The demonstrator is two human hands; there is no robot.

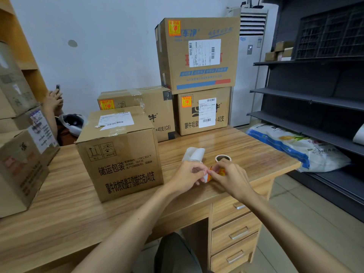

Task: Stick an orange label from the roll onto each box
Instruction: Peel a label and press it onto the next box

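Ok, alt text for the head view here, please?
The left hand pinches an orange label while the right hand holds the roll, above a wooden desk beside a box showing no orange label. Three boxes behind already carry one.

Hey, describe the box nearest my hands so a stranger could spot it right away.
On the wooden desk, in front of the three cartons stacked by the wall, one cardboard box stands alone, just left of the left hand. Unlike those three it shows no orange label, and its white shipping slip lies on top.
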